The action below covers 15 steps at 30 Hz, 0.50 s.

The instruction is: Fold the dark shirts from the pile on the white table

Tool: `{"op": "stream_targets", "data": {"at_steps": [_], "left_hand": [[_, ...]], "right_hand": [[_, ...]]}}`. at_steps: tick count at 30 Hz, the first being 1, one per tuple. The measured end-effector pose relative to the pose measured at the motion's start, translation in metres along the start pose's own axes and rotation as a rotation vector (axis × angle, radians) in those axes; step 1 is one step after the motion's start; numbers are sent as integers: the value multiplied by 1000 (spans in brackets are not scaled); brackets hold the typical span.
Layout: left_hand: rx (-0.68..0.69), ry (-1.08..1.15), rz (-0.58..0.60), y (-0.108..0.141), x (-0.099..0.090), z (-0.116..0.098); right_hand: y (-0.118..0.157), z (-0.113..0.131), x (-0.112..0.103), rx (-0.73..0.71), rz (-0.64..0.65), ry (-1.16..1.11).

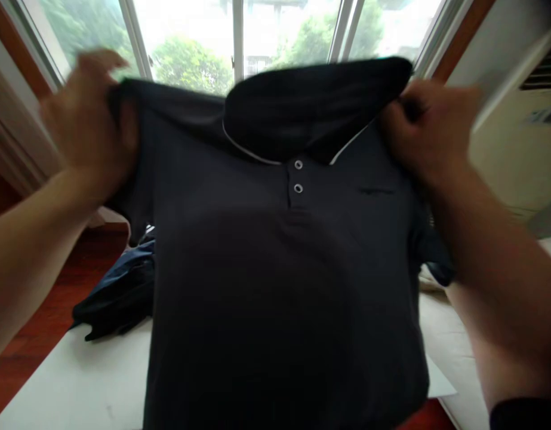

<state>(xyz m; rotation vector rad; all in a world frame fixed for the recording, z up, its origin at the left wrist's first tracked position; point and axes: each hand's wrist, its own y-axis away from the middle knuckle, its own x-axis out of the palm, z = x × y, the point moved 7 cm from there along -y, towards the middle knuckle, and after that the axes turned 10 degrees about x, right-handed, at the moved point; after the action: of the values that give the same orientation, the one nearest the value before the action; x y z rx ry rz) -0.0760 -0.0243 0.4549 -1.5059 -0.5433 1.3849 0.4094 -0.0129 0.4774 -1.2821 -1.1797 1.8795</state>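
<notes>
A dark polo shirt (266, 257) hangs spread out in the air, its front facing me, with two buttons below the collar and a thin white line on the collar edge. My left hand (94, 116) is closed on the shirt's shoulder at the upper left, blurred by motion. At the upper right, my right hand (430, 128) grips the shirt beside the collar. Both short sleeves hang down next to my wrists. The shirt's lower edge is partly out of view.
Behind the shirt stands a white table (96, 376) with a pile of dark and blue clothes (123, 292) at its left. A window (190, 48) spans the back. Pale cushioning (449, 334) lies at the right, and reddish wooden floor (37, 334) shows at the left.
</notes>
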Motion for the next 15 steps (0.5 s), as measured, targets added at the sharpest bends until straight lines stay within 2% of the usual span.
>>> {"op": "stream_targets", "data": {"at_steps": [2, 6, 8, 9, 10, 11, 13, 15], "left_hand": [[29, -52, 50, 9, 37, -8], [-42, -87, 406, 51, 160, -4], [-23, -74, 547, 80, 215, -9], [4, -47, 607, 94, 238, -16], [69, -7, 722, 112, 261, -27], [114, 29, 773, 126, 278, -38], [213, 123, 861, 155, 305, -62], [249, 223, 929, 178, 326, -83]], "right_hand": [[15, -8, 64, 44, 137, 134], [81, -42, 209, 91, 509, 148], [126, -55, 265, 78, 724, 135], [150, -59, 286, 84, 822, 146], [172, -61, 303, 89, 911, 163], [193, -61, 316, 87, 987, 176], [228, -55, 334, 91, 1087, 173], [252, -49, 347, 131, 1132, 160]]}}
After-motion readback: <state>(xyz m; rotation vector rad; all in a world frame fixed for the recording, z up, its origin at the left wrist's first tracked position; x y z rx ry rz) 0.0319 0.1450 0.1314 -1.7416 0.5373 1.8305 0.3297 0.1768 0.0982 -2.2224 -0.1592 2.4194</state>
